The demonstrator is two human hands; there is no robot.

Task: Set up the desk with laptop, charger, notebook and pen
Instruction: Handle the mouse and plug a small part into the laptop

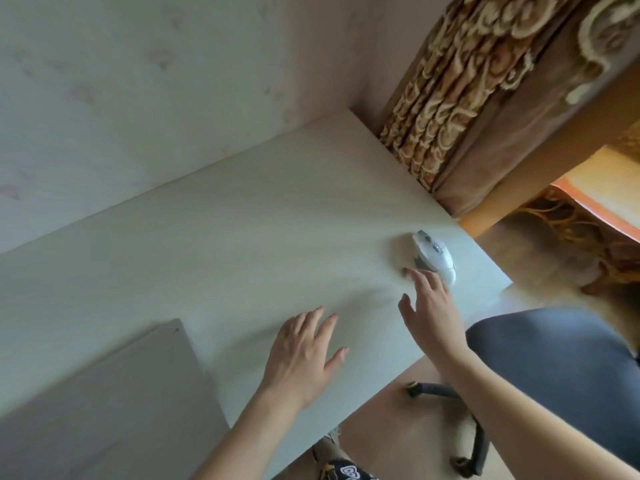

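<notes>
A pale wooden desk (225,244) fills the middle of the head view. A white computer mouse (434,254) lies near its right edge. My right hand (429,313) hovers just short of the mouse, fingers spread, fingertips close to its near end, holding nothing. My left hand (304,355) is over the desk's front part, fingers apart and empty. A flat grey slab (114,393), possibly a closed laptop, lies at the lower left. No charger, notebook or pen is in view.
A wall (138,81) backs the desk. A patterned brown curtain (485,98) hangs at the desk's far right corner. A grey office chair (554,368) with a black wheeled base stands right of the desk on the floor.
</notes>
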